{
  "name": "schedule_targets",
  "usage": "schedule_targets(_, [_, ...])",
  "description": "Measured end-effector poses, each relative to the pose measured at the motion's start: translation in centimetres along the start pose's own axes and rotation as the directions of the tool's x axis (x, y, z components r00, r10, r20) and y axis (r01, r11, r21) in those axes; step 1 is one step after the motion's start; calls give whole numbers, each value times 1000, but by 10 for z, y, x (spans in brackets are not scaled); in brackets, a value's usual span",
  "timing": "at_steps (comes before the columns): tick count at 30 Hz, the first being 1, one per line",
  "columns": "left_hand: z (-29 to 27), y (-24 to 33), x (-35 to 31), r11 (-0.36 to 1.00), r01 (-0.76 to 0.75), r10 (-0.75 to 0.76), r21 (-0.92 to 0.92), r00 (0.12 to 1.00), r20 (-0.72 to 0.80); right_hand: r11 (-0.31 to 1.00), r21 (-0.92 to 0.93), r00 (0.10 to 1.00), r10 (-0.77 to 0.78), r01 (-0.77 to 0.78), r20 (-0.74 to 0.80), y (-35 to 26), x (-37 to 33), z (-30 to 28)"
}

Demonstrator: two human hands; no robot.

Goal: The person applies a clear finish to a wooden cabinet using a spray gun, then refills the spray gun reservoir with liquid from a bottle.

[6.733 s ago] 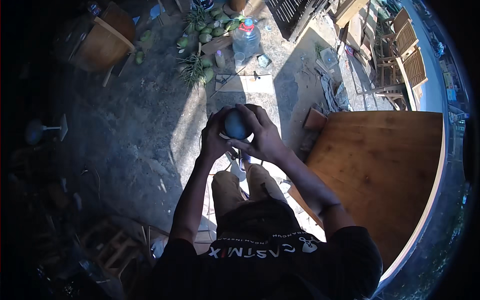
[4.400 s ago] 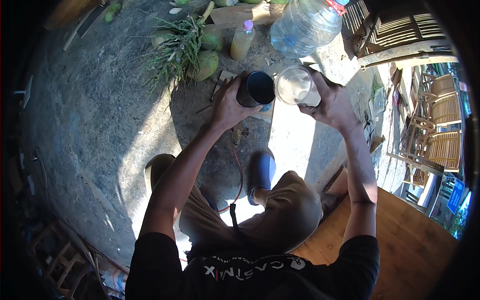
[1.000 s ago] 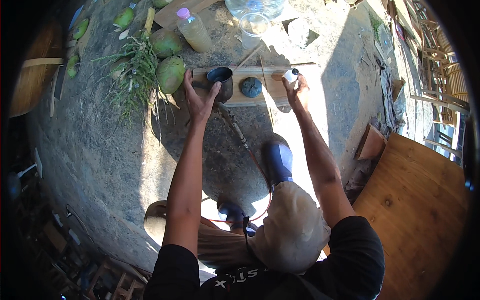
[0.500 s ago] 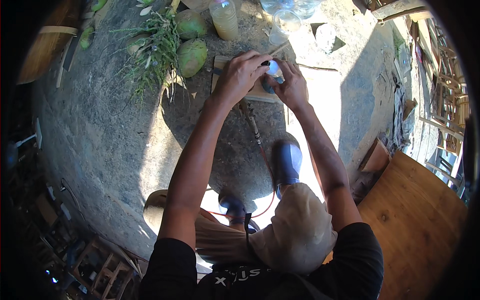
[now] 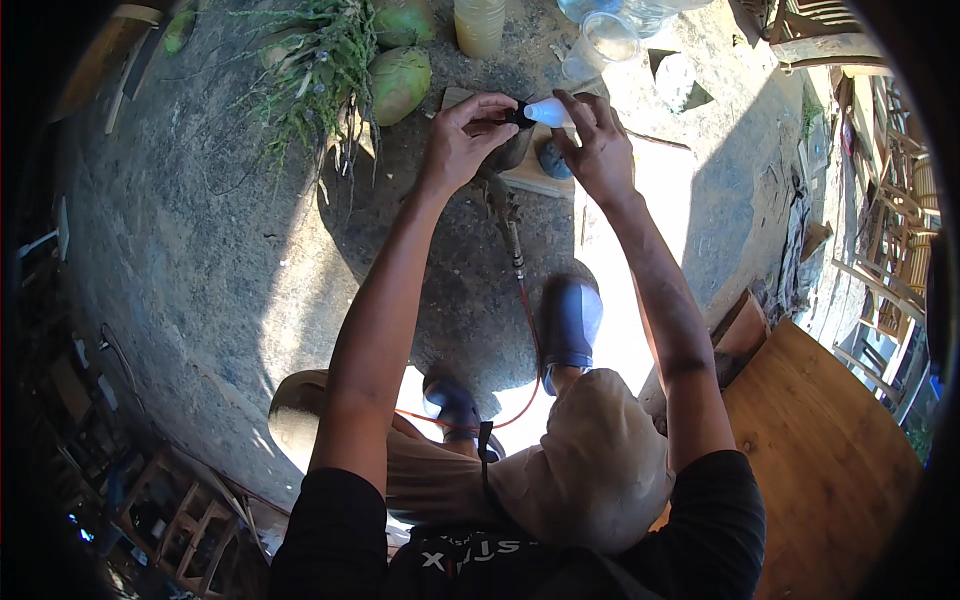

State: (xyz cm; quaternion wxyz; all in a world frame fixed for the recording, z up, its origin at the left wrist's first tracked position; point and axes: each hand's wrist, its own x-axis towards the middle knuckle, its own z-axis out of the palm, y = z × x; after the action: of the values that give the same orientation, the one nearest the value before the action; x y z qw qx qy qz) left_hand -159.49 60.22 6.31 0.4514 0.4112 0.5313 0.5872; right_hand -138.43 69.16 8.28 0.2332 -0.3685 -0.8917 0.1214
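Seen from above, a person crouches over a rough concrete floor, both arms stretched forward to a flat pale wooden board lying on that floor. Above the board, the left hand and the right hand meet on one small white plastic bottle with a black cap. The left hand's grip is narrow, fingertips pinched on the black cap end; the right hand's grip closes round the white body. The bottle lies sideways between them, and the fingers hide much of it.

Under the hands, in their shadow, one dark cup stands on the board, only partly visible, and one small round dark lid lies beside it; whether the lid touches the cup cannot be told. One thin stick-like tool runs from the board back toward the person; its kind is hard to make out.

Beyond the board, at the upper edge, one jar of yellowish liquid and one clear plastic cup are both cut off. Left of the board lie two green coconuts, the farther one cropped, and a bundle of green grass. Two blue rubber shoes show nearer the person. Right of the board, well apart, stands one wooden bench, cut by the rim.
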Motion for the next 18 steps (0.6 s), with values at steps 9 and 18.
schedule_targets(9, [2,-6,-1,996,-30,37,83,995,-90,994,-72,996,-83,82,-13,4,8,6])
schedule_targets(18, [3,-5,1,940,-145,170,308,984,-57,978,-171,992,-123,116,-33,6,14,6])
